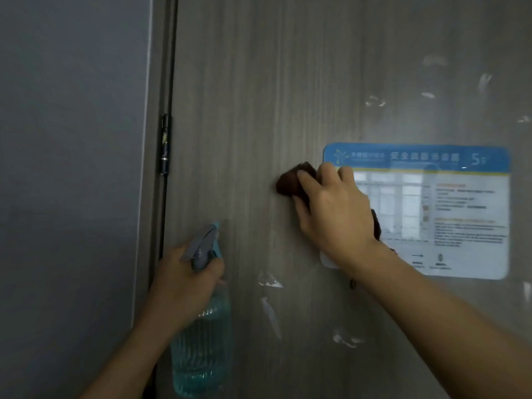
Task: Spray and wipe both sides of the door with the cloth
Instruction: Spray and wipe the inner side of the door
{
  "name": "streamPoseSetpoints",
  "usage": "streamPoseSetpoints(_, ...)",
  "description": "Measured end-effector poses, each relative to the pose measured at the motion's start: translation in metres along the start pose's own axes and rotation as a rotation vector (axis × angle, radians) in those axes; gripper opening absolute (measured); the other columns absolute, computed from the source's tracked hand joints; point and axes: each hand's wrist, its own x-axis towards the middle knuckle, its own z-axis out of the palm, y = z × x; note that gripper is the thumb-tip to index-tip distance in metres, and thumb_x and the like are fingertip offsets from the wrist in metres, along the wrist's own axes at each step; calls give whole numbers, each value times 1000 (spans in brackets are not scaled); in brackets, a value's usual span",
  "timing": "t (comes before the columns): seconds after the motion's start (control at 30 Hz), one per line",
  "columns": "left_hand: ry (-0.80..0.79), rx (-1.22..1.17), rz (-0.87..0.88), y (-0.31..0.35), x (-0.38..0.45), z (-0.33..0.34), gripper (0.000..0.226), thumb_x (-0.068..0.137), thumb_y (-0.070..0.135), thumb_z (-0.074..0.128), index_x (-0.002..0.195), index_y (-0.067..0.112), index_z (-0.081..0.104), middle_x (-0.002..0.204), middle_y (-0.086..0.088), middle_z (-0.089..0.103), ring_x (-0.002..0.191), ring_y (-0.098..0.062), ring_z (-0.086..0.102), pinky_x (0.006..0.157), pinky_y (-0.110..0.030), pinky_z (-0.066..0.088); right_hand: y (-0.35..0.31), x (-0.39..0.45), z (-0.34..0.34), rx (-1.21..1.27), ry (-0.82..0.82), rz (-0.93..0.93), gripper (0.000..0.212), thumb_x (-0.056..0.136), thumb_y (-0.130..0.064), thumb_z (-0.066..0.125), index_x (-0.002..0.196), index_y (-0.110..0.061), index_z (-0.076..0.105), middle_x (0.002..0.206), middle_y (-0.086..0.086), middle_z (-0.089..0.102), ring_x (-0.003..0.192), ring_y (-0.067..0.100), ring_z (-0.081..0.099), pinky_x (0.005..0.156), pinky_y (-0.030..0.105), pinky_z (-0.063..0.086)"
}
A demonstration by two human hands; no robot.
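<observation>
A grey wood-grain door [253, 96] fills most of the view. My right hand [334, 208] presses a dark brown cloth [290, 182] flat against the door, just left of a sign; the fingers curl over the cloth, most of which is hidden under the palm. My left hand [184, 280] grips the neck of a clear blue spray bottle [201, 349] with a grey trigger head, held upright lower left near the hinge side, the nozzle towards the door.
A blue and white laminated sign [449, 214] is stuck on the door at right. Bits of tape residue [269, 279] dot the door. A black hinge [165, 145] sits on the left edge, beside the frame and a grey wall [69, 168].
</observation>
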Motion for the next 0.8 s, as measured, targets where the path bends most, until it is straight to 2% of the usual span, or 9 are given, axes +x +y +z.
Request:
streamPoseSetpoints(0.1,10,-39,-16,-2,-1,4,12,92,4,64,91,16,64,79,-20,73,70,-13,78,74,-53,60,-17,-10,8,14,-5,-20,36,87,-29,71,116,-8,66,103,12,54,90,35,51,42,31,34)
streamPoseSetpoints(0.17,10,-30,-20,-4,-2,5,8,91,3,64,91,8,70,72,-12,74,69,-13,78,69,-51,60,-30,-43,10,82,-104,-205,52,82,-34,69,127,-8,63,109,9,52,93,33,51,43,32,39)
streamPoseSetpoints(0.27,10,-75,-22,-4,-2,-1,22,93,0,63,96,21,71,80,-19,71,73,-16,79,64,-43,53,-35,-65,12,109,-156,-373,61,77,-33,70,132,-7,63,111,9,51,92,31,52,43,32,40)
streamPoseSetpoints(0.37,8,-112,-22,1,-3,-11,34,95,-4,61,102,29,68,95,-23,70,71,-18,78,63,-34,55,-38,-12,16,70,-73,-214,59,70,-24,78,126,-10,65,107,11,56,92,36,52,44,33,40)
streamPoseSetpoints(0.47,13,-136,-16,5,-6,-16,23,97,2,64,94,24,69,98,-27,69,69,-20,78,73,-47,60,-50,50,17,116,-31,-49,43,83,-21,76,124,-11,66,109,13,62,96,41,53,56,37,38)
streamPoseSetpoints(0.53,40,-162,-6,7,-8,-18,11,99,10,66,94,19,70,99,-31,68,68,-21,78,75,-48,58,-60,64,21,155,-24,-43,32,90,-22,74,119,-10,69,108,12,64,96,40,54,56,37,43)
streamPoseSetpoints(0.63,68,-197,-18,6,-9,-20,7,98,8,66,100,12,71,90,-31,65,66,-22,78,69,-39,51,-77,32,27,115,-13,-235,37,80,-26,81,114,-14,71,105,8,63,93,34,57,49,31,43)
streamPoseSetpoints(0.73,74,-167,-35,4,-11,-23,30,94,-2,60,103,24,71,85,-20,72,66,-24,77,65,-39,49,-81,-26,32,109,-105,-501,45,78,-34,80,118,-18,70,103,4,59,90,29,53,57,32,37)
streamPoseSetpoints(0.8,69,-154,-43,3,-13,-26,26,95,-2,62,100,22,71,89,-23,73,65,-25,77,61,-37,49,-70,-30,31,90,-121,-507,45,79,-37,81,119,-21,70,99,7,56,87,30,54,59,34,41)
